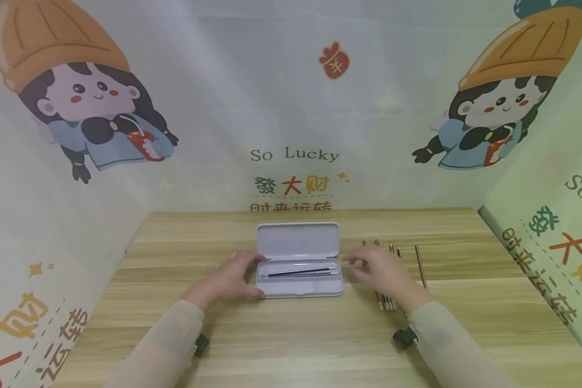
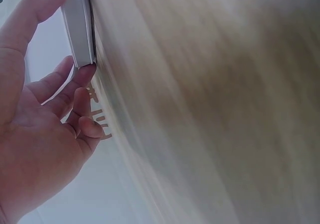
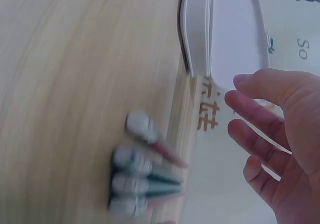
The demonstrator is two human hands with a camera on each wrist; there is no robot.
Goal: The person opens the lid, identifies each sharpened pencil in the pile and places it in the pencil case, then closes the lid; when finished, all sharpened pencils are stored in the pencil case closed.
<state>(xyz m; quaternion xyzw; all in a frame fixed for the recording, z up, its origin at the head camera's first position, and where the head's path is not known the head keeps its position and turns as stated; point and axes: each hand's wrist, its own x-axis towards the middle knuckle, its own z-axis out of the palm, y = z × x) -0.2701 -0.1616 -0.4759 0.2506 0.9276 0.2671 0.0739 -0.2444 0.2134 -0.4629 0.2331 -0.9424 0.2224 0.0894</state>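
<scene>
Right wrist view: 4 pencil ends (image 3: 131, 183), right hand (image 3: 302, 139) spread; head view: left hand (image 1: 227, 276) pinching 1 case (image 1: 286, 287)

Between the two sleeves (image 1: 157, 339), a hand could pass over the table (image 1: 296, 334) and reach the pencil box (image 1: 285, 287) from its front side. From behind, the raised lid (image 1: 298, 241) stands as a wall. At the left end, the left hand (image 1: 228, 276) occupies the way. At the right end there remains a narrow gap (the right wrist view shows it well) before the right hand (image 1: 378, 272), below which several pencils (image 1: 387, 303) lie.
</scene>
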